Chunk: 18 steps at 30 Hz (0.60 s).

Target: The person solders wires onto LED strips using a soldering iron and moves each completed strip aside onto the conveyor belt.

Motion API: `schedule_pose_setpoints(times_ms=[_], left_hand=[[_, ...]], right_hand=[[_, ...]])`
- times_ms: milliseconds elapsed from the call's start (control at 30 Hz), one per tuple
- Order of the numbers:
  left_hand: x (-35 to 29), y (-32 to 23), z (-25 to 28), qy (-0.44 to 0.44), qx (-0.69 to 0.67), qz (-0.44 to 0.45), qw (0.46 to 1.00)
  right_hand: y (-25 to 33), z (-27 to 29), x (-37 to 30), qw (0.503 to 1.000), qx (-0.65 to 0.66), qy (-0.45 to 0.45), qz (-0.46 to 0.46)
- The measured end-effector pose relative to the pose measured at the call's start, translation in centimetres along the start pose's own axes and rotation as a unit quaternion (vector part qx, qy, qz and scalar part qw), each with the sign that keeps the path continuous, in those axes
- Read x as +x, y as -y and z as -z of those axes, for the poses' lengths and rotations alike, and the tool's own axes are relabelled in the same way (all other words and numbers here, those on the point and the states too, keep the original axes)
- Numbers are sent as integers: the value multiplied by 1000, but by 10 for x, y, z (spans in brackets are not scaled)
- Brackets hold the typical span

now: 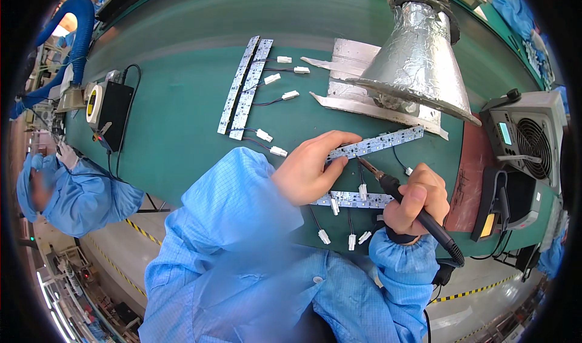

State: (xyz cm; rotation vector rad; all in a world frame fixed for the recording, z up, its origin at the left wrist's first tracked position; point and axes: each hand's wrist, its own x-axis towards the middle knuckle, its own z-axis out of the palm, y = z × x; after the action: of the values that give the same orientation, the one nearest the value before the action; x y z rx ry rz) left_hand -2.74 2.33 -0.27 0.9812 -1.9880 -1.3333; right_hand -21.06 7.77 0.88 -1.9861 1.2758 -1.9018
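My left hand [312,167] grips one end of a long, narrow LED circuit board strip [388,142], fingers over its top edge and thumb below. In my right hand [418,202] is a black-handled soldering iron [389,184], its tip at the strip's lower edge just right of my left thumb. Short dark wires with white connectors [363,190] hang from this strip. Below it another LED strip [364,199] lies on the green mat, partly hidden by my hands, with several white connectors [324,237] near the table's front edge.
Two strips with wired connectors [245,88] lie at the back left. A foil-covered fume hood [418,52] hangs over a metal fixture [348,70]. At right stand a fan unit [527,134] and a black soldering station [512,200]. A black box [110,113] and a person [85,188] are at left.
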Motion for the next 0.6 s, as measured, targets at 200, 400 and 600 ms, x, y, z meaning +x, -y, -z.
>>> schedule_pose_setpoints(times_ms=[200, 400, 600], left_hand=[[0, -2, 0, 1, -3, 10, 1000], [0, 0, 0, 3, -8, 11, 1000], [1, -3, 1, 9, -6, 18, 1000]], right_hand=[[1, -1, 0, 1000, -5, 6, 1], [0, -1, 0, 1000, -11, 9, 6], [0, 0, 2, 1000, -6, 5, 5]])
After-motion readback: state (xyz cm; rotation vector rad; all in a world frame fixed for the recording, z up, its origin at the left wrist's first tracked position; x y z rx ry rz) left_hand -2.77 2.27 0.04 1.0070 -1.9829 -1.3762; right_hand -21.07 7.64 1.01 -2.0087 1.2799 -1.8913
